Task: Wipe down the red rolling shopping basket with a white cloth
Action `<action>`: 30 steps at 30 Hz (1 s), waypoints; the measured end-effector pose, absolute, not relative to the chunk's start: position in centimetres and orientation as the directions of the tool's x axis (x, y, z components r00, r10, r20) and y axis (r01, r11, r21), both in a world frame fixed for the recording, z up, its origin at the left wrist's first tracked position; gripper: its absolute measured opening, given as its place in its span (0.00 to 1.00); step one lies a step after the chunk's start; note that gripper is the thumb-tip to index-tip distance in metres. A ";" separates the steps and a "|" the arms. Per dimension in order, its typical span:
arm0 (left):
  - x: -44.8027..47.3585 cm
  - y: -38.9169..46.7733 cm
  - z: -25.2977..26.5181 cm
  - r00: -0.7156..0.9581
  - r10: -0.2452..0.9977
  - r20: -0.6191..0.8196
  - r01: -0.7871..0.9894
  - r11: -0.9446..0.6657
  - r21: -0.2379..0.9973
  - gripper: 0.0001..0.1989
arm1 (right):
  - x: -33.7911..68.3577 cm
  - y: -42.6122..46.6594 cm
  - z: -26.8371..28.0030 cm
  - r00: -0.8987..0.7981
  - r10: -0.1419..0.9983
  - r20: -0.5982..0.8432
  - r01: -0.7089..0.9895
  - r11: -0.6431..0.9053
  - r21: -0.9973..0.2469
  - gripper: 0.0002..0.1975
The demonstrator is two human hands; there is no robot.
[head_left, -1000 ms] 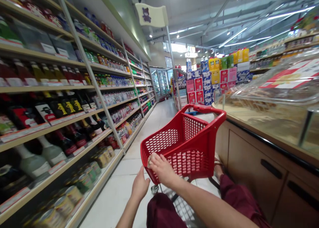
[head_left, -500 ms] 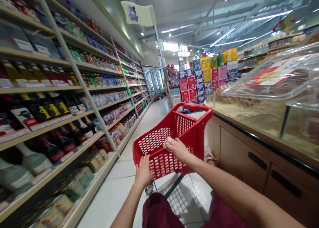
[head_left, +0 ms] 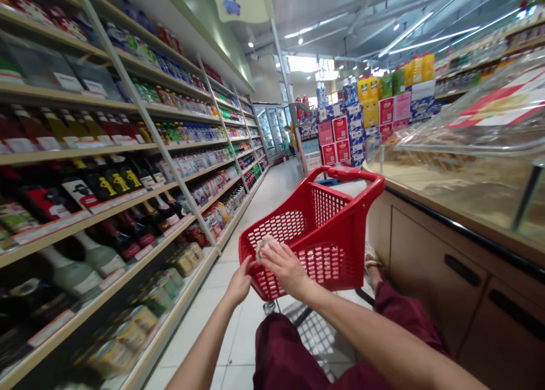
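Note:
A red plastic shopping cart [head_left: 354,231] with perforated walls stands in front of me, its handle on the far side. My left hand [head_left: 239,283] grips the cart's near left corner, fingertips on the rim. Just to the right, my right hand [head_left: 286,269] presses a crumpled pale cloth [head_left: 263,246] against the top rim near the same corner. The fingers of this hand lie over the cloth and hide part of it.
Shelves [head_left: 183,224] of bottles and cans run along the left. A wooden counter [head_left: 419,248] with clear plastic packs [head_left: 477,134] stands close on the right. Stacked drink boxes [head_left: 340,129] are behind the cart. My knees [head_left: 276,350] are close below it.
My right hand has slid the cloth leftward along the rim to the corner. My left hand has shifted from the side wall to gripping the corner. The view has turned slightly left.

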State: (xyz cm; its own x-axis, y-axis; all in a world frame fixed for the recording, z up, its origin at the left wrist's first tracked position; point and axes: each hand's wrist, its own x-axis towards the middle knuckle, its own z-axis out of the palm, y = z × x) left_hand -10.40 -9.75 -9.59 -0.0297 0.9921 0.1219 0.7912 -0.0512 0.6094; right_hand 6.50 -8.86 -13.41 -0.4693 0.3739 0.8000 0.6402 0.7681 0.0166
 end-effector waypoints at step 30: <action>-1.4 -8.5 -7.8 0.179 0.978 0.109 0.957 -0.198 0.212 0.31 | 14.0 -7.2 -17.8 -0.490 0.498 0.715 0.733 0.680 0.029 0.13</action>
